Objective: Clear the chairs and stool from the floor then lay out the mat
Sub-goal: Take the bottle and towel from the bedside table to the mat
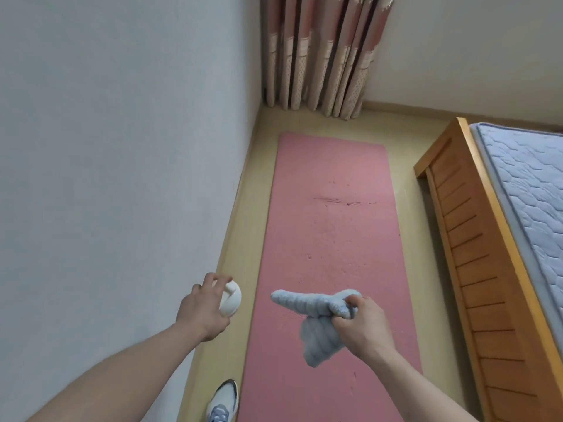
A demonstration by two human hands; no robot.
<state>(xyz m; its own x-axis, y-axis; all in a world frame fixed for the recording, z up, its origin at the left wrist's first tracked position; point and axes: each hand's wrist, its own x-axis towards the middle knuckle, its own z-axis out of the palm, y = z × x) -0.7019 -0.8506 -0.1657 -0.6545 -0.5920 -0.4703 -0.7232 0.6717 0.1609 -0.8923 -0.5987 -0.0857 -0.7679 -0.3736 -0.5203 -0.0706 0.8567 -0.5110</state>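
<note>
Left hand (202,306) is curled round a small white object (230,300) by the wall — hard to say what it is. Moving right, the pink mat (332,239) lies flat on the floor, long axis running away toward the curtain (323,53). Right hand (362,321) grips a bunched blue cloth (307,318) over the mat's near end — the nearer hand, I'd judge.

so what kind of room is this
Most likely a bedroom at home: a wooden bed frame with a bare quilted mattress stands on the right, floor-length curtains hang at the far wall, and a pink mat lies flat on the floor beside the bed.
</note>
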